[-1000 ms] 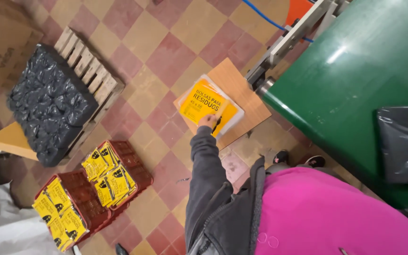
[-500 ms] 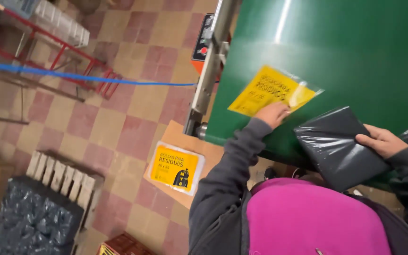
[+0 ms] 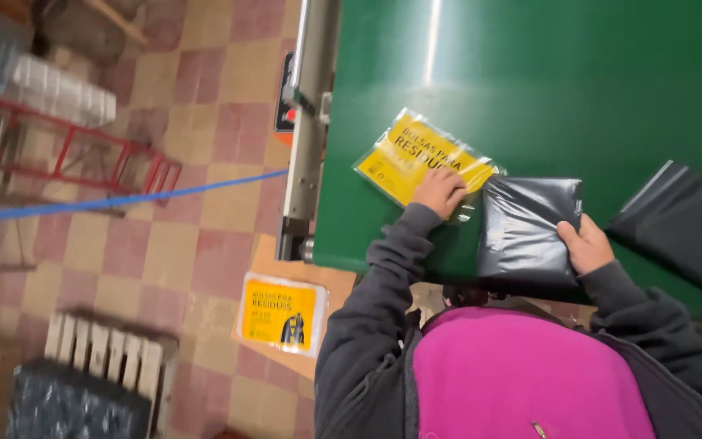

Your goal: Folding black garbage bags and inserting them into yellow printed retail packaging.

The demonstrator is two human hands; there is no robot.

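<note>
Here left hand (image 3: 439, 191) fingers press flat on yellow packet (image 3: 416, 156); right hand (image 3: 585, 245) fingers grip folded black bag (image 3: 528, 226).

A blue hose (image 3: 123, 199) crosses the checkered tile floor (image 3: 205, 244) at left; a red metal frame (image 3: 83, 154) stands upper left.

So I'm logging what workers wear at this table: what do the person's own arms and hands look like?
Both arms are covered by long dark grey sleeves of soft, sweatshirt-like fabric with ribbed cuffs ending at the wrists. The left hand and right hand are bare: no gloves, rings or watch show. Over the torso is a bright magenta vest, sleeveless, so the grey sleeves emerge from it.
</note>
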